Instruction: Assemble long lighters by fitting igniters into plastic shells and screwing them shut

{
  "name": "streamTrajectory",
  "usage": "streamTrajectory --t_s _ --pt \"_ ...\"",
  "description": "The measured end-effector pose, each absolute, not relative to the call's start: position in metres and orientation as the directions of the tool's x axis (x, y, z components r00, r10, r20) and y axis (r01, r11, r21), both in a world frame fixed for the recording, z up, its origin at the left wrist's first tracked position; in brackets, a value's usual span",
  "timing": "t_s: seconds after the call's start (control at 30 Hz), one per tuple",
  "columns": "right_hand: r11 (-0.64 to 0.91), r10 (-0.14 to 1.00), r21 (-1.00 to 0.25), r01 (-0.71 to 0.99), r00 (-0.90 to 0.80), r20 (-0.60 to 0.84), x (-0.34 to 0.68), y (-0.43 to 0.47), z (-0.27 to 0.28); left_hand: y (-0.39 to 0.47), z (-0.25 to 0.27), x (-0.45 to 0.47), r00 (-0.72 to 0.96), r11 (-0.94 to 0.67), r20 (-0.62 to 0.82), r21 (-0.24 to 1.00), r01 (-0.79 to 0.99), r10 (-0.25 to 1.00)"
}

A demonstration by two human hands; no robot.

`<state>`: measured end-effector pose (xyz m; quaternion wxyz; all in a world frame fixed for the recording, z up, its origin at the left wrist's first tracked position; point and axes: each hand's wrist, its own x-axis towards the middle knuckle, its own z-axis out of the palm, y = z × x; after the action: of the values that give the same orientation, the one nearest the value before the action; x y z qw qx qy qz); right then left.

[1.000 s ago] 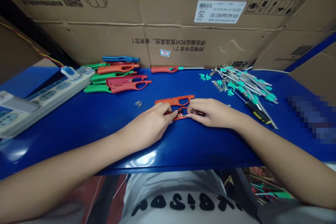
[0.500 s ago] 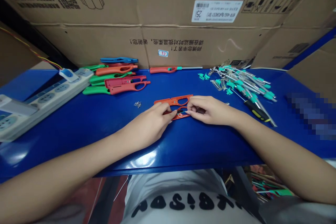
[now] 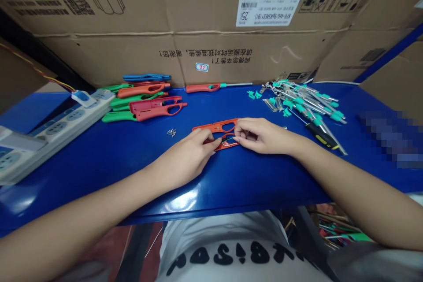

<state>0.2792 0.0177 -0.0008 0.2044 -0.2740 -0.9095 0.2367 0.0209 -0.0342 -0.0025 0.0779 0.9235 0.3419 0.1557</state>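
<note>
In the middle of the blue table lie two orange lighter casing halves. The upper casing half (image 3: 216,127) is open side up, with a loop-shaped trigger opening. Below it, the lower casing half (image 3: 222,147) is partly covered by my fingers, and a thin white and green wire (image 3: 227,143) shows inside it. My left hand (image 3: 193,152) is closed, thumb and fingers pinching the lower half near its middle. From the right, my right hand (image 3: 259,135) pinches at the wire by the casing's right part. Its fingers hide the casing's right end.
Lighter casings (image 3: 148,101) in several colours lie at back left beside a power strip (image 3: 62,125). Small screws (image 3: 172,132) sit left of my hands. An assembled lighter (image 3: 205,88) lies at the back. Metal lighter tubes (image 3: 307,101) and a screwdriver (image 3: 322,135) are right.
The whole view has shifted slightly. Both hands stay at the lower casing half, and a little more of the wire shows between my fingertips.
</note>
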Motion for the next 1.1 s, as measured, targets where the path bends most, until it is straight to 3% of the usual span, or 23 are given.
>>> streamTrajectory --t_s 0.37,0.87,1.1 --pt "0.701 0.528 -0.621 0.351 -0.841 0.121 0.284 0.017 0.012 -0.035 0.000 0.023 0.726 -0.752 0.202 0.232 0.616 0.657" --pt "0.702 0.550 -0.598 0.387 -0.828 0.110 0.287 0.019 0.012 -0.037 0.005 0.024 0.736 -0.746 0.170 0.296 0.596 0.656" --pt "0.645 0.613 -0.616 0.451 -0.787 0.065 0.290 0.022 0.012 -0.036 0.003 0.024 0.744 -0.754 0.157 0.256 0.605 0.650"
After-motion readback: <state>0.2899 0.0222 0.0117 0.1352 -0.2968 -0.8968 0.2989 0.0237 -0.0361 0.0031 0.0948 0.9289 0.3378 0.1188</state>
